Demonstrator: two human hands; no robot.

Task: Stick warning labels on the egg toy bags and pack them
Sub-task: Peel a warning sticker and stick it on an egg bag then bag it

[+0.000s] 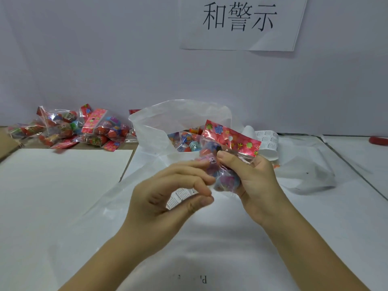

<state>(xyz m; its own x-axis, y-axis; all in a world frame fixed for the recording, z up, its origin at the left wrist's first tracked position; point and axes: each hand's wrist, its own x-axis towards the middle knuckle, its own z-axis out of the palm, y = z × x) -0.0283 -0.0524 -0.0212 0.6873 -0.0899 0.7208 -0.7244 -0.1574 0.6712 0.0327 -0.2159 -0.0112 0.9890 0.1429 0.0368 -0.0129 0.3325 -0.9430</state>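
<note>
My right hand [255, 179] grips a clear egg toy bag [227, 152] with a red flowered header, held up above the table centre. My left hand [168, 196] pinches a small white warning label [180, 196] between thumb and fingers, right beside the bag's lower left side. Behind them a large translucent plastic bag [180, 120] stands open with several egg toy bags [184, 141] inside. A pile of more egg toy bags [73, 129] lies at the back left. A strip of white warning labels [267, 141] lies behind my right hand.
White paper [63, 175] covers the table on the left, with brown cardboard [8, 143] at its far left edge. A loose clear plastic sheet [310, 175] lies to the right. A red object [378, 140] sits at the far right. A paper sign [241, 22] hangs on the wall.
</note>
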